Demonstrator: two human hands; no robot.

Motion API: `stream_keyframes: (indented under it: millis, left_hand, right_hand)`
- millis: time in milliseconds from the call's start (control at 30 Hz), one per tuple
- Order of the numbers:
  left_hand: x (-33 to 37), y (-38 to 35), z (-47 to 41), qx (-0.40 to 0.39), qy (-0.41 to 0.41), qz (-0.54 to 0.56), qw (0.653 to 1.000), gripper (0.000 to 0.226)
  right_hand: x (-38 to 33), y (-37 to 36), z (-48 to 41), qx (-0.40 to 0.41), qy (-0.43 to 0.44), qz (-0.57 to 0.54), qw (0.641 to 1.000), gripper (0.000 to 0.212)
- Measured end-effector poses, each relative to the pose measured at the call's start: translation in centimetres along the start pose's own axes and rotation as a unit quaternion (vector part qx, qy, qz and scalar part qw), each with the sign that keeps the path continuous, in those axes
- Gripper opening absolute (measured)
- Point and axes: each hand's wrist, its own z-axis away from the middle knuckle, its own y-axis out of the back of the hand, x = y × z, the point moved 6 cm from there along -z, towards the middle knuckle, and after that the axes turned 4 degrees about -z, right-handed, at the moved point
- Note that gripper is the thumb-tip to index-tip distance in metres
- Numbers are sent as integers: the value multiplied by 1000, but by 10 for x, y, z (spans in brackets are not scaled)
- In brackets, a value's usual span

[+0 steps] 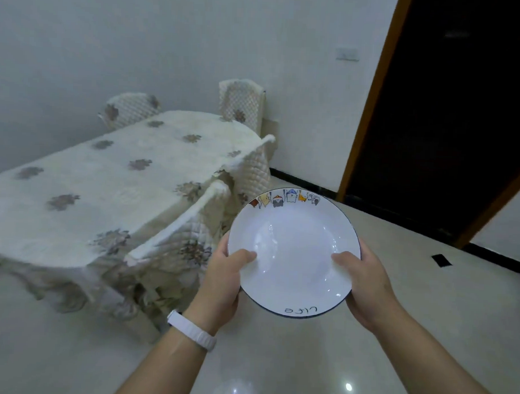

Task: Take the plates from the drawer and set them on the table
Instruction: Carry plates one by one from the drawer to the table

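Glossy pale floor (306, 360) nearest, two bare forearms reaching forward over it. White band (193, 330) on the left wrist.

Left hand (223, 278) clamped on the left edge of the plate (293, 254), thumb lying over the rim onto the inner face, fingers hidden beneath. Right hand (364, 286) gripping the opposite edge the same way, thumb on top. Plate held in the air between both hands, above the floor, tilted a little toward the camera. It is white, with a thin dark rim line, a row of small cartoon figures on the far rim and handwritten-style lettering on the near rim.

Beyond and to the left, apart from the plate: the table (106, 179) under a cream cloth with brownish flower motifs. Quilted chairs (248, 173) tucked in along its right side, two more at the far end. Dark doorway (450, 115) with a brown frame at right; pale wall behind.
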Motion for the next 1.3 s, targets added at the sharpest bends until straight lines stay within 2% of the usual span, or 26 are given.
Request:
stream_keyframes:
  millis: [167,400,700,900,1033,1300]
  left_hand:
    - [6,46,-16,72,-28,-2,997,57]
    - [9,76,-60,135,-47,-16,990,67]
    - [29,58,-172,185,-61,-71,978,69]
    - [38,38,-235,216,-77,-67,971,69]
    - [40,42,-260,256,-82,-60,961,67]
    - [46,63,-302,286,-87,-59,952,60]
  right_hand:
    - [21,-42,-43,-48,-22,19,998,44]
    - [46,-76,-122,-131,-45,19,990,47]
    - [30,-91,-267,-218,-70,32,973,48]
    - [15,-96,-350,-266,-85,36,960,51]
    - [16,-105,-382,-285,-86,49,953,49]
    - [28,-133,-429,-290,-95,83,949,51]
